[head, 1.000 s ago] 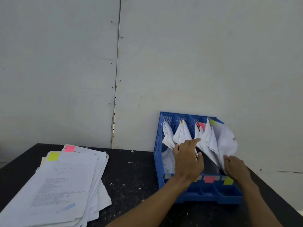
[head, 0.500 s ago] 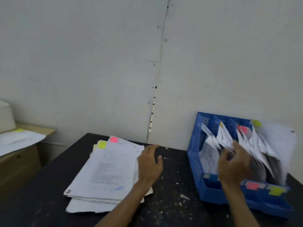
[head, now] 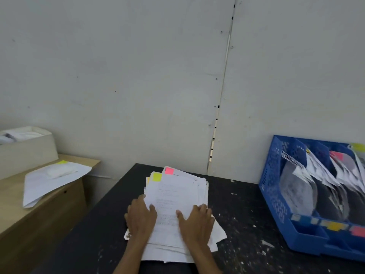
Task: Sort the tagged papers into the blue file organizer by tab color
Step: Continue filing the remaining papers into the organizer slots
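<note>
A stack of white tagged papers [head: 175, 196] lies on the black table [head: 243, 210]. Its top sheet carries a yellow tab [head: 157, 177], and a pink tab [head: 169, 171] sticks out from a sheet below. My left hand [head: 141, 216] rests flat on the stack's left edge. My right hand [head: 195, 220] lies flat on its right side, fingers spread. The blue file organizer [head: 276, 198] stands at the right with papers leaning in its slots, and yellow and pink labels mark its front.
A wooden cabinet [head: 39, 206] stands to the left of the table with a loose sheet [head: 53, 179] bearing a yellow tab and a beige box [head: 27, 151] on it. A grey wall rises right behind the table. Paper scraps dot the tabletop.
Both hands left the organizer and came left onto the paper stack, the left first, then the right. The view swung left, so the organizer now sits at the right edge.
</note>
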### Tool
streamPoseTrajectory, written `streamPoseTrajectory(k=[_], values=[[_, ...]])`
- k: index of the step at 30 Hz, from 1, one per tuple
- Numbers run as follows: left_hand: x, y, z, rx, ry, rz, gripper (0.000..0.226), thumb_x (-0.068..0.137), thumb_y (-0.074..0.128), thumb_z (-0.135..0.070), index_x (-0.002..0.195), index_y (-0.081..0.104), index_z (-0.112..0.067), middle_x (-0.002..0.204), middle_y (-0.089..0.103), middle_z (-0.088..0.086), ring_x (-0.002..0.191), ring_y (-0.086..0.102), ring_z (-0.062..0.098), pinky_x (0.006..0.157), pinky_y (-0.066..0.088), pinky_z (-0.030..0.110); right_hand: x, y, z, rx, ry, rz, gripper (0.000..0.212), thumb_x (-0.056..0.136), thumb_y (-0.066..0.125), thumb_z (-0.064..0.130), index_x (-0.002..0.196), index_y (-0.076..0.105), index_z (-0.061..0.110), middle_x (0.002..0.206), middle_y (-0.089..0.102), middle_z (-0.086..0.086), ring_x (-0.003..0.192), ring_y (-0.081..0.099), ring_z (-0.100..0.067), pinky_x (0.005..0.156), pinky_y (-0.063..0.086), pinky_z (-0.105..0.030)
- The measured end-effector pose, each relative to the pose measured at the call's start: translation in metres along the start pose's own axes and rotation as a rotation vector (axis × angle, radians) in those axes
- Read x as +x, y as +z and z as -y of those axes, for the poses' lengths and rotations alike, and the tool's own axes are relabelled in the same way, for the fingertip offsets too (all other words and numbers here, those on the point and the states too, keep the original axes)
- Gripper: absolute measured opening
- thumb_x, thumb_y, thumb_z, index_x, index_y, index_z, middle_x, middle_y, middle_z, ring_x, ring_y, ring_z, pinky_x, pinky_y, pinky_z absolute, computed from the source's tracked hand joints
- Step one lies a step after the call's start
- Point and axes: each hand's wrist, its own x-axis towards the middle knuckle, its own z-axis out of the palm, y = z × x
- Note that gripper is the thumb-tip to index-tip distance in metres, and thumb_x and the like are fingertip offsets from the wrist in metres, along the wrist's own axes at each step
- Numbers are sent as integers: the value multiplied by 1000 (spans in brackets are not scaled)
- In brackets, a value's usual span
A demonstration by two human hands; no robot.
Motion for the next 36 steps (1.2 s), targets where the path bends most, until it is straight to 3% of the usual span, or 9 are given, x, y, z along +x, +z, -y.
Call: streamPoseTrajectory(k=[4, 8, 12, 15, 18, 21, 24, 32, 36], values=[[10, -6, 8, -159, -20, -28, 43, 84, 64, -9, 126, 55, -8, 110, 63, 10, 102, 58, 30, 87, 46, 40, 4, 5, -1, 1, 74, -51, 49, 88, 45, 62, 109, 61, 21, 118, 52, 3, 109, 45, -17, 93, 37, -31], [14, -7, 12, -210, -49, -35, 47, 83, 63, -1, 129, 55, -6, 114, 58, 14, 101, 59, 28, 86, 47, 37, 4, 5, -5, 65, 86, -43, 38, 90, 49, 56, 110, 61, 26, 113, 54, 7, 107, 46, -13, 91, 36, -30], [17, -7, 11, -271, -72, -67, 41, 85, 56, 7, 124, 60, -4, 103, 66, 11, 94, 62, 25, 87, 50, 36, 4, 4, -5, 14, 173, -62, 43, 89, 48, 59, 114, 59, 26, 115, 53, 6, 108, 46, -14, 90, 36, -31], [15, -10, 10, -304, -40, -63, 32, 83, 57, 11, 111, 66, -1, 85, 64, 3, 81, 60, 18, 76, 47, 24, 6, 5, -8, 24, 181, -44, 42, 89, 50, 58, 116, 59, 27, 117, 53, 7, 110, 47, -14, 92, 36, -30], [15, -9, 11, -307, -6, -50, 29, 81, 58, 14, 104, 69, -1, 82, 62, 0, 78, 59, 14, 69, 41, 14, 9, 6, -13, 137, 193, -54, 26, 90, 54, 50, 103, 61, 28, 108, 58, 10, 104, 49, -11, 92, 37, -30], [16, -5, 11, -295, 20, -62, 31, 81, 59, 13, 105, 69, -2, 93, 68, 7, 82, 61, 17, 72, 45, 19, 10, 6, -18, 341, 196, -121, 12, 92, 58, 39, 87, 57, 27, 92, 63, 10, 87, 54, -10, 88, 42, -31], [16, -4, 10, -285, 36, -74, 32, 81, 58, 13, 106, 69, -3, 97, 69, 10, 84, 63, 19, 76, 47, 20, 14, 0, -23, 551, 237, -166, 13, 93, 60, 31, 85, 55, 21, 81, 63, 7, 73, 58, -10, 72, 52, -35], [17, -5, 17, -247, 20, -77, 32, 82, 59, 10, 108, 68, -6, 102, 67, 12, 92, 64, 27, 83, 52, 35, 32, -33, -47, 934, 104, -187, 18, 100, 45, 24, 101, 58, 12, 90, 68, 1, 75, 67, -11, 53, 49, -18], [13, -10, 6, -226, 63, -123, 30, 85, 59, 3, 110, 68, -9, 106, 64, 16, 95, 63, 36, 86, 49, 45, 34, -89, -58, 1040, 45, -355, 17, 101, 43, 20, 102, 57, 11, 91, 65, 5, 75, 61, 7, 58, 45, -8]])
